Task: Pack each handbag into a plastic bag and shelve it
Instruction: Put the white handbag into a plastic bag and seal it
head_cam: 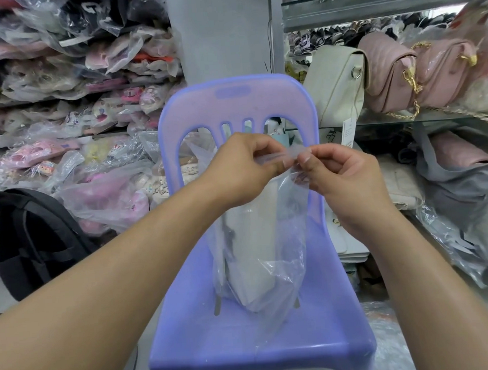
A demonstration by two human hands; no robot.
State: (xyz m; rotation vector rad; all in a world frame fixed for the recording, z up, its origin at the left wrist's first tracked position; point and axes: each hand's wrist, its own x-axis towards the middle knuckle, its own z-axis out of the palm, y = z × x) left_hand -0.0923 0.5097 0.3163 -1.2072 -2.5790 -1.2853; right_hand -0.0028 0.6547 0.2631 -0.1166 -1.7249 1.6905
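The handbag (256, 273) sits inside the plastic bag (270, 212), which stands upright on the seat of the chair (188, 318). Above the seat, in front of the chair's back, the left hand (241, 167) and right hand (343, 175) meet, the 2 pinching the bag's top edge. Left of the chair lies a backpack (30, 240), with stacks of bagged goods (66, 90) behind it. Right of the chair, a shelf (391, 120) carries a row of handbags (388, 73).

Clear plastic bag (270, 240): thin film, glossy, crinkled. Pale handbag (255, 288) inside it: smooth, matt, leather-look skin. Lilac chair (248, 346): moulded plastic, smooth with a soft sheen. Two pink handbags (388, 70): quilted leather-look, lightly glossy, with a shiny gold metal chain (413, 82). Upper shelf (369, 10): glass plate on a dull grey metal rail. Black backpack (30, 237): woven cloth, matt.
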